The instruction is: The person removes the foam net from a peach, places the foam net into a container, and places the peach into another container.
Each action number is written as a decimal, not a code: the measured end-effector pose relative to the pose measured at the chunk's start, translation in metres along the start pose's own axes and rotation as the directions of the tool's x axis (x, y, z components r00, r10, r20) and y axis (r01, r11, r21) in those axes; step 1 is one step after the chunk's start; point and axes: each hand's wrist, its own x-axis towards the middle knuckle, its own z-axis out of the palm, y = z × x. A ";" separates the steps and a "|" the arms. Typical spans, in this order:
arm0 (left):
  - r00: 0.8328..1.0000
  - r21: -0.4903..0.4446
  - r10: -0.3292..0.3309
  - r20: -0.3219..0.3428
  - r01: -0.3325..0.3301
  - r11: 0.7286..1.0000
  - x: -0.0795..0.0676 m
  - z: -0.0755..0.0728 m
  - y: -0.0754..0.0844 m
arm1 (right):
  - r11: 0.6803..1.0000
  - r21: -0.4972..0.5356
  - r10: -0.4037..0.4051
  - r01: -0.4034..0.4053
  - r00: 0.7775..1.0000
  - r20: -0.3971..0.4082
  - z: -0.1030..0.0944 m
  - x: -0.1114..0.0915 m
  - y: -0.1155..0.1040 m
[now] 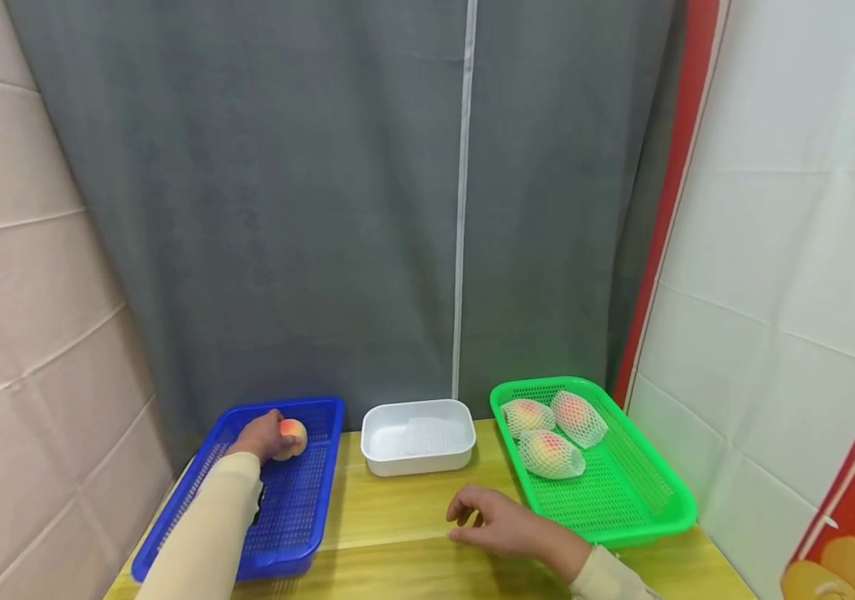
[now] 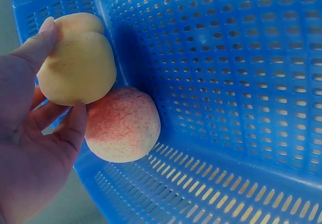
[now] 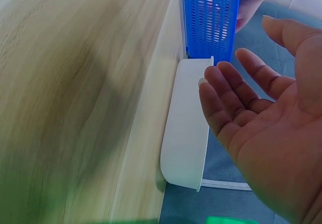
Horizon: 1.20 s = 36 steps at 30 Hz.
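Observation:
At the far end of the blue basket (image 1: 300, 533), my left hand (image 1: 262, 435) pinches a yellow peach (image 2: 80, 65) between thumb and fingers. Touching it in the left wrist view is a second, redder peach (image 2: 123, 126) that lies against the basket's wall. My right hand (image 1: 498, 523) hovers over the wooden table, fingers loosely bent and holding nothing. Ahead of it stands a white plastic tub (image 1: 382, 467), seen side-on in the right wrist view. On its right is a green basket (image 1: 622, 492) with three peaches (image 1: 551, 454) in white foam nets.
A grey curtain (image 1: 285, 208) hangs close behind the containers. White cloth walls (image 1: 772, 250) flank the wooden table (image 1: 375, 533) on both sides. A mesh-like pale patch (image 1: 431, 435) shows inside the white tub; I cannot tell what it is.

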 end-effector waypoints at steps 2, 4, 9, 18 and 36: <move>0.999 0.034 0.034 -0.016 -0.033 0.999 0.012 0.010 -0.013 | 1.000 0.004 -0.001 0.001 1.000 0.002 0.000 0.000 0.000; 0.998 0.051 0.057 -0.034 -0.055 0.997 0.026 0.021 -0.029 | 1.000 0.008 -0.001 0.001 1.000 0.006 0.000 0.000 0.000; 0.991 0.075 0.113 -0.074 -0.108 0.991 0.064 0.052 -0.072 | 1.000 0.015 0.007 -0.007 1.000 0.016 0.002 -0.002 0.001; 0.983 0.140 0.164 -0.085 -0.152 0.978 0.093 0.076 -0.098 | 0.999 0.020 0.027 -0.027 0.999 0.028 0.004 -0.003 0.003; 0.986 0.106 0.154 -0.062 -0.147 0.983 0.088 0.069 -0.092 | 0.999 0.022 0.026 -0.027 0.998 0.048 0.004 -0.004 0.001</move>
